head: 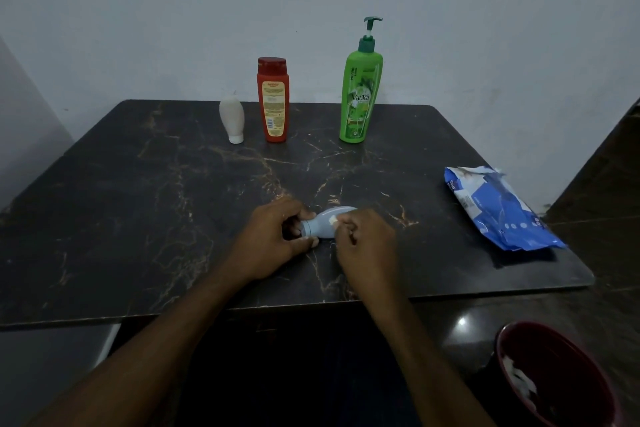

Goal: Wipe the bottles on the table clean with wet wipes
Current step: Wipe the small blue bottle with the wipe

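Blue bottle [323, 225] lies sideways, left hand [273, 241] gripping its neck, right hand [367, 243] pinching a wipe [333, 220] against it.

A pale blue bottle [323, 225] lies on its side near the desk's [138, 201] front, a small white wipe [333, 219] against it. At the back stand a white tube [231, 118] on its cap, a red bottle [273, 100] and a green pump bottle [360, 90]. The torn blue wipes pack [498, 208] lies at the right edge.
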Demonstrator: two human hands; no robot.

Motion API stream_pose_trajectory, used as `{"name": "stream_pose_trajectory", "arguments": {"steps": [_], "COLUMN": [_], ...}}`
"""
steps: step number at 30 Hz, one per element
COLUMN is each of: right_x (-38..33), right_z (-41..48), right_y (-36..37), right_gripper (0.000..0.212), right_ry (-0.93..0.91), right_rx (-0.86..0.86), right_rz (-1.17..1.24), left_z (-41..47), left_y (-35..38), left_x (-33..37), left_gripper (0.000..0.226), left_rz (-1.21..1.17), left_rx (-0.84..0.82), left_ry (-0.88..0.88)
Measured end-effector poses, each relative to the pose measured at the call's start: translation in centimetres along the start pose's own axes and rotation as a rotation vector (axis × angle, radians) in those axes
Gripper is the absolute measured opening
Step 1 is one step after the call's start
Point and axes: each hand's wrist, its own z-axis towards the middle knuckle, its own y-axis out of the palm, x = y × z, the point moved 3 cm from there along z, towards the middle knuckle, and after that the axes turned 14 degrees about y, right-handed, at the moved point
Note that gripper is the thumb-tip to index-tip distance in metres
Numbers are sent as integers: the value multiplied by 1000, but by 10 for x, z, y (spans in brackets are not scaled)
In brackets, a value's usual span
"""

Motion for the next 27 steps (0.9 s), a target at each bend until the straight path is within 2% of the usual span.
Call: {"name": "stream_pose_trajectory", "arguments": {"steps": [3,12,18,23,27], "right_x": [-4,17,11,17,3], "right_z": [-10,28,10,16,14], "right_y": [6,-14,-10,-22,-11], "right_gripper": [16,15,11,15,19], "right_ry": [-101,173,107,190,172], "right_rx": [-44,-6,85,147,80], "right_rz": [-21,-61,58,127,62], "left_z": [0,-1,0,0,-1], "left_y": [0,0,-1,-1,-2], "left_x": [1,4,7,9,10], "left_gripper": [35,34,35,35,36], "left_rz": [4,54,106,81,80], "left_rx": [-10,-46,-44,-39,-27], "left_ry": [-2,55,87,115,129]}}
